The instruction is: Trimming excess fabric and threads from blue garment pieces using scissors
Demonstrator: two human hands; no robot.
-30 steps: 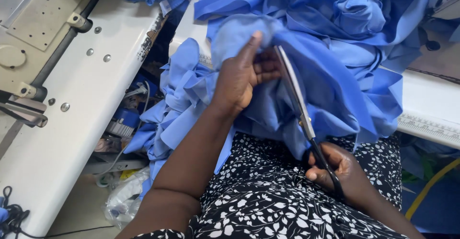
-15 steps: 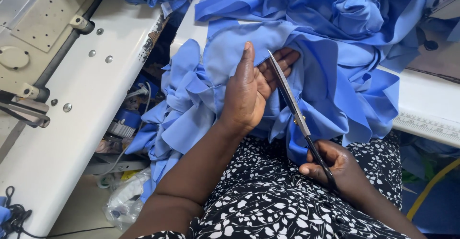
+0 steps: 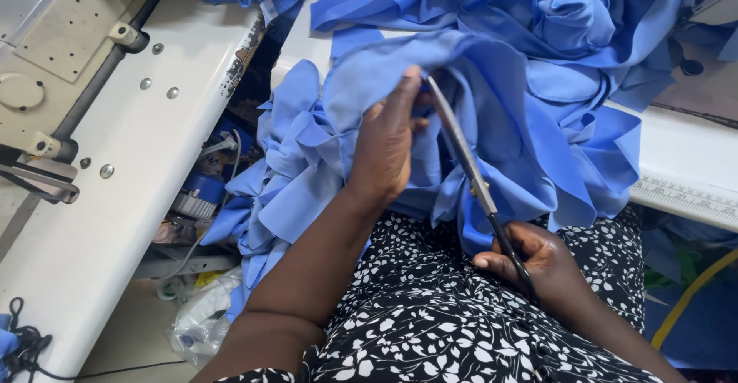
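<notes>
Matt blue cloth; shiny metal scissors

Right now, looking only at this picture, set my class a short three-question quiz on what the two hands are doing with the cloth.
1. True or false: the right hand holds the scissors by their handles.
2. What does the left hand grip? A) a yellow cord B) the blue fabric C) a ruler
3. Fill in: the scissor blades point up from the lap toward the ____ hand.

Key
1. True.
2. B; the fingers press into a fold of it beside the blade tips.
3. Left.
</notes>
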